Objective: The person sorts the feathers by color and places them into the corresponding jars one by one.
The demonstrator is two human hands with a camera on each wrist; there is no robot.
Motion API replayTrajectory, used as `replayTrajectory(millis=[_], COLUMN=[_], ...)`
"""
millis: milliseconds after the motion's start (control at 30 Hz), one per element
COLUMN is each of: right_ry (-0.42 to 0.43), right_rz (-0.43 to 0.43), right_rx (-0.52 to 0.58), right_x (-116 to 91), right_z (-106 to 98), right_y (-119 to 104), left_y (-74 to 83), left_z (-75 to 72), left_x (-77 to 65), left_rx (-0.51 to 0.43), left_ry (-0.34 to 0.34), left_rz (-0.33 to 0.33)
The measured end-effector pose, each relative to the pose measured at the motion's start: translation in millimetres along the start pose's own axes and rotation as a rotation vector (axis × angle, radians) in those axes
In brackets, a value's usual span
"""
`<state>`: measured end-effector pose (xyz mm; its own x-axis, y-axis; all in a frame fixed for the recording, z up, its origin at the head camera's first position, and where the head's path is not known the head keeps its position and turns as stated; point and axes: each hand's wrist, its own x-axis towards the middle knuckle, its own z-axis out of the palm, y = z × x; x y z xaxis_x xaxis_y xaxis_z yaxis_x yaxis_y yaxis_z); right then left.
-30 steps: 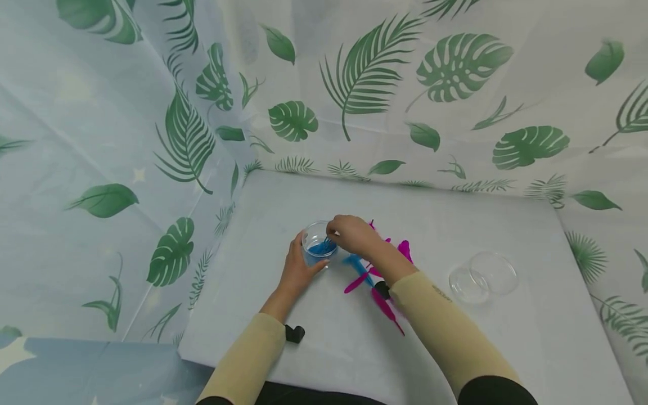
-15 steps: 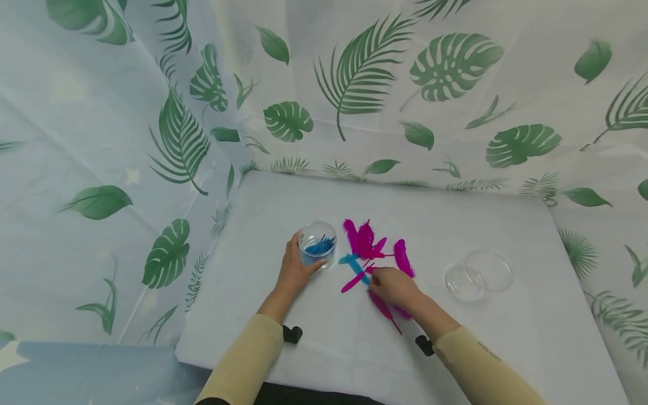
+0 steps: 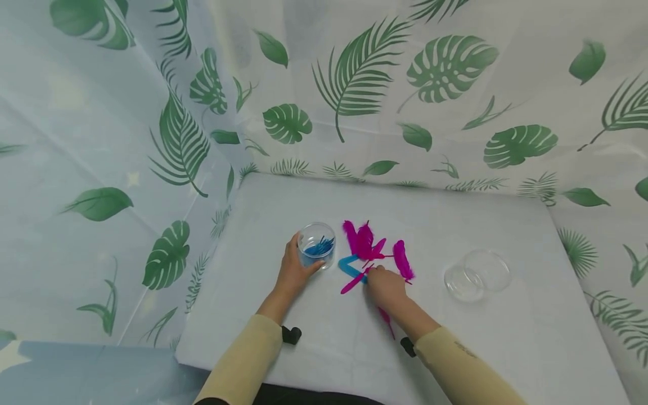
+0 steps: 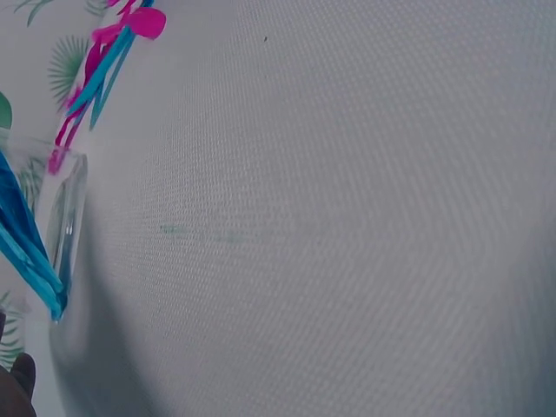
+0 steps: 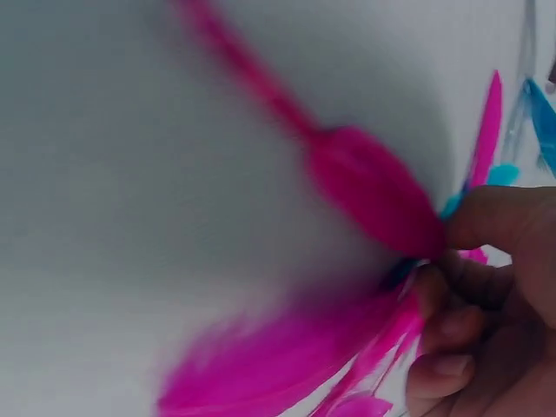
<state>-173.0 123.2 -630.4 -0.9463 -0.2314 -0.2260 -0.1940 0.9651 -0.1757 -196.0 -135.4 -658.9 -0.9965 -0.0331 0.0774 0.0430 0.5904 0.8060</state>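
Observation:
My left hand (image 3: pixel 293 267) holds a clear round container (image 3: pixel 316 228) on the table, with blue feathers (image 3: pixel 320 247) inside. In the left wrist view, the container (image 4: pixel 74 208) and a fingertip (image 4: pixel 24 373) show at the left edge. My right hand (image 3: pixel 387 287) is down among loose feathers and pinches the end of a blue feather (image 3: pixel 359 277), which forms a V with another blue feather. Pink feathers (image 3: pixel 363 242) are strewn around it. Close up in the right wrist view, one pink feather (image 5: pixel 373 191) touches the right thumb (image 5: pixel 495 217); a dark blue tip (image 5: pixel 400 274) pokes out beside the fingers.
Two clear round pieces, a container (image 3: pixel 463 284) and an overlapping ring or lid (image 3: pixel 498 270), lie at the right of the white table (image 3: pixel 531 337). Leaf-print cloth (image 3: pixel 374 73) hangs behind the table and on the left.
My right hand has gone from the container's mouth to the feather pile and taken hold of a blue feather. The blue feathers have spread into a V. The left hand keeps its grip.

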Motion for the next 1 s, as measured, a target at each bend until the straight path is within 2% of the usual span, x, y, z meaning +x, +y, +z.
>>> replayTrajectory(millis=[200,367,567,700,800,1000], right_ry=[-0.057,-0.09,-0.112,-0.093,-0.061,0.002], right_rz=[0.033,-0.017,-0.026,0.001,0.026,0.072], right_rx=[0.033,0.051,0.237,0.408,0.49,0.461], right_x=[6,8,5,2,-1,-3], right_z=[-12,-20,-32,-40,-49,-83], right_y=[3,19,45,67,84,106], left_y=[1.1,1.9,1.1,-0.8,-1.9,-3.4], left_z=[-0.6,-1.6,-2.4,-1.9,-1.7,-1.6], left_x=[0.3,-0.6,-0.4,0.5,1.2,1.1], left_rx=[-0.001,0.002,-0.005,-0.014,-0.017,-0.012], left_ry=[-0.008,-0.009,-0.01,-0.016,-0.016,-0.013], left_rz=[-0.009,-0.015,0.0,0.005,0.009,0.013])
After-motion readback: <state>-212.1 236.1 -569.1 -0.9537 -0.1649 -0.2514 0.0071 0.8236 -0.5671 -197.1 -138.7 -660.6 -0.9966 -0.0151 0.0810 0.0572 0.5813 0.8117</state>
